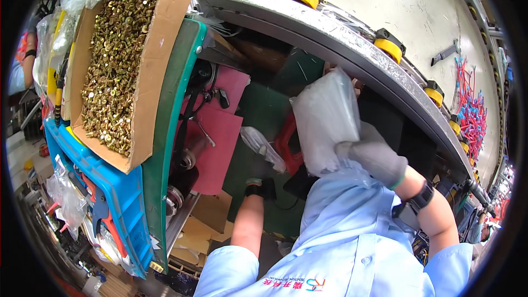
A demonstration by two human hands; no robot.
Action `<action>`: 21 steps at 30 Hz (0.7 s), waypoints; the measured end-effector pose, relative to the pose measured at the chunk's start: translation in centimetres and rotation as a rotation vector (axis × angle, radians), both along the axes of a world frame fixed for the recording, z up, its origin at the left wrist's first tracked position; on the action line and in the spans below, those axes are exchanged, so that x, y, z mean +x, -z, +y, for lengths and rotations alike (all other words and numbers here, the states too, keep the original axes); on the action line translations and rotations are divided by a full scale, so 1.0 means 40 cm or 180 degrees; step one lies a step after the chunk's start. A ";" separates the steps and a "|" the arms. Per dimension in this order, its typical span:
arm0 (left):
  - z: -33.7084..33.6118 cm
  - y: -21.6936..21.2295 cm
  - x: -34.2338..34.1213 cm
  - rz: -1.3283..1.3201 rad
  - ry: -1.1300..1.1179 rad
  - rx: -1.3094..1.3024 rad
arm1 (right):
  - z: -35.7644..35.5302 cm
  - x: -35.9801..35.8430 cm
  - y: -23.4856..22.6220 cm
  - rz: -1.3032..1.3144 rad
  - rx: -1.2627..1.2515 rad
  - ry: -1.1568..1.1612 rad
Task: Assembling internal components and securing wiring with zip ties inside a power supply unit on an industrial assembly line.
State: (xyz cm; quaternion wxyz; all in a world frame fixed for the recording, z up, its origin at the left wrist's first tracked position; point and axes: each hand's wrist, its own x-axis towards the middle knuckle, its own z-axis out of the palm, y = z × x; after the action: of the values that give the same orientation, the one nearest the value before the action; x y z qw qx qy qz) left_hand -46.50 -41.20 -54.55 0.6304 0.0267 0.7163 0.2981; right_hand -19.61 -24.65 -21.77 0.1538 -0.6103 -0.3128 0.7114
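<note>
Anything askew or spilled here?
The open cardboard box heaped with brass-coloured screws sits tilted, propped across the blue crate and the green frame edge; nothing visibly spilled. The right hand grips a plastic bag; the left hand reaches under the bench, fingers hidden.

A curved conveyor edge (pixel 352 55) overhangs the dark gap below, hemmed left by a green frame (pixel 165 132).
</note>
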 end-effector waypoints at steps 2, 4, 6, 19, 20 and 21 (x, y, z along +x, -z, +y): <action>-0.042 0.164 -0.085 0.0036 0.0429 -0.0068 | -0.009 0.006 -0.059 -0.0070 -0.0029 -0.0042; -0.026 0.225 -0.139 -0.1050 -0.0855 0.0198 | -0.024 0.002 -0.081 -0.0124 -0.0047 -0.0084; 0.139 0.143 -0.053 -0.1174 -0.0775 0.0462 | -0.038 0.021 -0.051 -0.0269 -0.0051 0.0053; 0.349 -0.338 0.140 -0.2104 0.0389 0.0557 | -0.083 0.084 -0.043 0.0137 0.0302 -0.0035; 0.346 -0.399 0.139 -0.1719 0.0959 0.1000 | -0.080 0.080 -0.051 0.0211 0.0350 -0.0100; 0.337 -0.450 0.138 -0.1306 0.1530 0.1418 | -0.074 0.076 -0.061 0.0226 0.0352 -0.0213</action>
State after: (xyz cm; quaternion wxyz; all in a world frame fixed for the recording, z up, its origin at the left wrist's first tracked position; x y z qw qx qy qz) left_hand -40.98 -27.74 -36.55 0.7913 0.2699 0.4663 0.2892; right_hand -16.55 -27.63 -19.32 0.1744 -0.5645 -0.3662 0.7189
